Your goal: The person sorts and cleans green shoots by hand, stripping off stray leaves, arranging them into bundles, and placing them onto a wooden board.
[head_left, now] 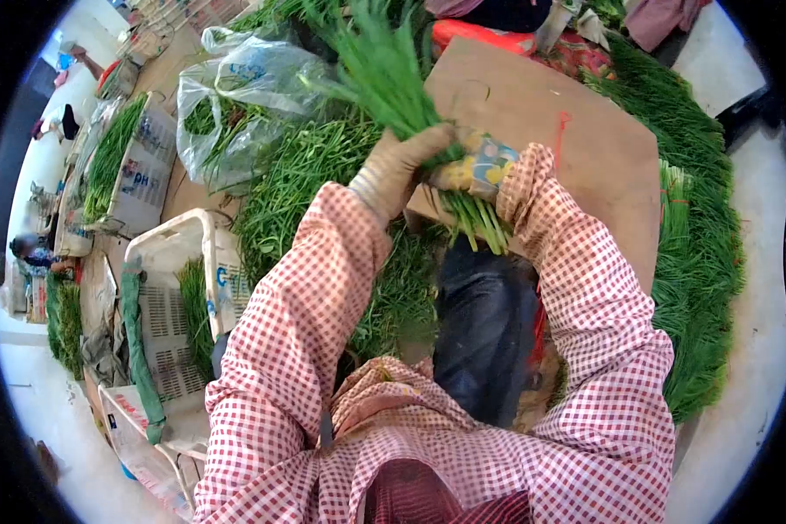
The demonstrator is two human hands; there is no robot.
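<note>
Both my gloved hands are wrapped round one bunch of green chives (380,74), which slants up and to the left. My left hand (402,168) grips it around the middle, with the leaves fanning out beyond. Just beside it, my right hand (463,166) closes on the lower part, and the pale cut stem ends (479,223) poke out below. A brown board (576,140) lies beneath and to the right of my hands, with a red tie (561,127) on it. To the left is a large heap of loose chives (301,166).
A clear plastic bag (266,74) with greens lies at upper left. White plastic crates (170,306) stand at left, another crate (140,166) farther back. Tied chive bundles (699,236) line the board's right side. People (39,249) are at far left.
</note>
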